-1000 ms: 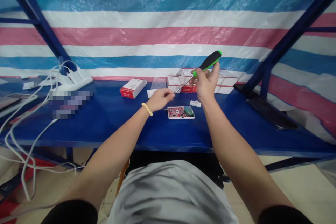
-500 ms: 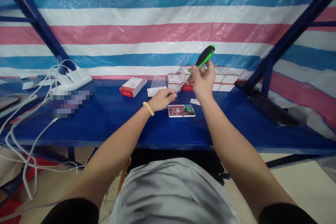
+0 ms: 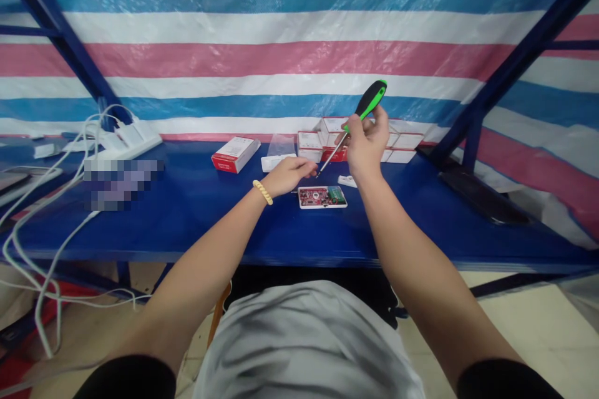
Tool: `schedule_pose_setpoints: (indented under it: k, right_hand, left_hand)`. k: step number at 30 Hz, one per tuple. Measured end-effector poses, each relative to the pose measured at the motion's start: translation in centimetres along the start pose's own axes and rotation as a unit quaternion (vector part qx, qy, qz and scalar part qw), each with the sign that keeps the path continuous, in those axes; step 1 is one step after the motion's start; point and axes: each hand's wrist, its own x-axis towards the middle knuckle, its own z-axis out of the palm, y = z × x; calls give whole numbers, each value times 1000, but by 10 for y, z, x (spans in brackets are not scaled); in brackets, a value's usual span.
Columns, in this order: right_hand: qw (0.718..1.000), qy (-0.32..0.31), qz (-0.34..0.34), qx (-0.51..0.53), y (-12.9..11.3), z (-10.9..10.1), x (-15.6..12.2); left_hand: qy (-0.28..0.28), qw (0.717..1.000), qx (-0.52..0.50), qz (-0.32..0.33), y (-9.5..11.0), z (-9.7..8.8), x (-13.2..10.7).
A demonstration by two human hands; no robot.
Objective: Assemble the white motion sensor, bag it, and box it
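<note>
The right hand holds a screwdriver by the lower end of its black-and-green handle, fingers wrapped round it in a closed grip, the handle tilted up and to the right. Its thin metal shaft slants down to the left, and the tip ends just beside the left hand, above the far edge of a small circuit board. The left hand hovers low over the counter, its fingers pinched together near the tip; whether they hold anything as small as a screw I cannot tell.

The board lies flat in a white tray near the middle of the counter, with a green part at its right end. It looks light and stiff but fragile, best taken by the tray's edges and not by the parts on top. The screwdriver looks light and rigid, its rubbery handle giving a sure hold; the bare shaft would be slippery.

A small white piece sits just right of the board. Farther back are a red-and-white box and a stack of similar boxes. White cables trail at the far left
</note>
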Motion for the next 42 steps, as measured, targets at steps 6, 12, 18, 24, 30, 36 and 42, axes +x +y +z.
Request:
schedule_pose_setpoints:
  k: [6, 12, 18, 24, 30, 36, 42]
  right_hand:
    - [1000, -19, -19, -13, -11, 3, -6]
    - [999, -45, -8, -9, -23, 17, -21]
    - [998, -49, -12, -22, -24, 22, -28]
    - [998, -65, -6, -19, -29, 25, -32]
    - [997, -73, -11, -17, -29, 26, -33]
    - [996, -88, 8, -5, -28, 26, -33]
    - [995, -93, 29, 12, -31, 26, -34]
  left_hand:
    - [-73, 990, 109, -44, -4, -14, -4]
    - [-174, 960, 213, -39, 5, -17, -12]
    - [-191, 958, 208, -38, 4, -15, -11]
    - [-194, 961, 193, -38, 7, -14, -11]
    - [-191, 965, 180, -24, 8, -14, -11]
    - [-189, 964, 184, -27, 8, -14, -11]
    - [-204, 957, 204, -27, 8, -14, -11]
